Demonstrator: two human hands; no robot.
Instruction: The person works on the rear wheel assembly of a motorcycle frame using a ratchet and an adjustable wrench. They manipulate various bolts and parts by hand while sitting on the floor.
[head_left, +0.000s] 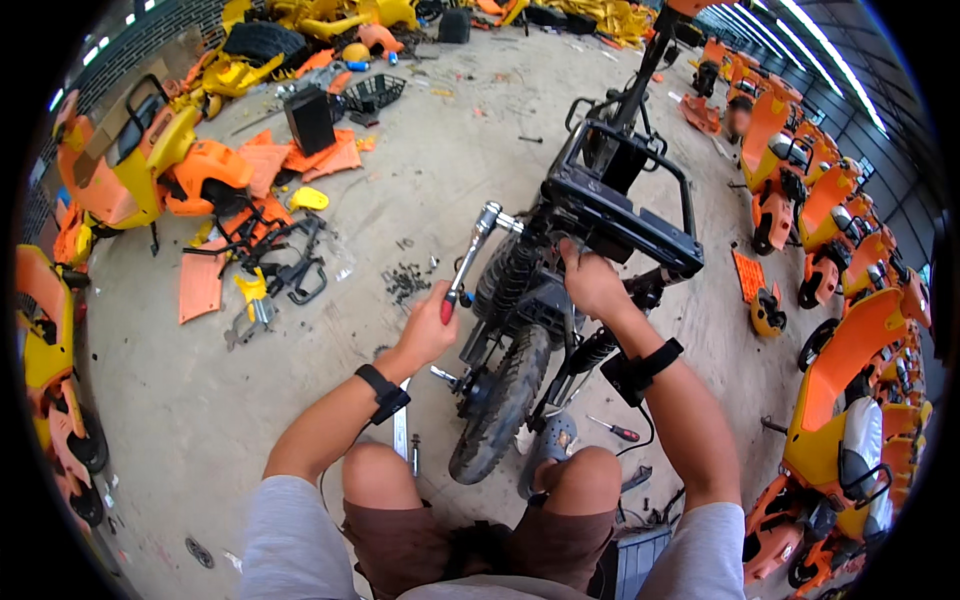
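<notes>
My left hand (430,325) is closed round the red and black handle of a ratchet wrench (470,250). Its chrome head and socket meet the left side of the black scooter frame (625,215), above a coil shock absorber (508,270). My right hand (592,282) is at the back of the frame under the rear rack, fingers curled in against it; what they grip, if anything, is hidden. Below both hands stands the knobbly rear wheel (505,405) of the stripped scooter, between my knees.
A screwdriver (613,429) lies on the floor by my right foot, and a long metal bar (401,425) by my left knee. Loose bolts (407,283) are heaped left of the scooter. Orange panels (325,155) and yellow scrap lie farther off. Orange-yellow scooters (840,360) line the right side.
</notes>
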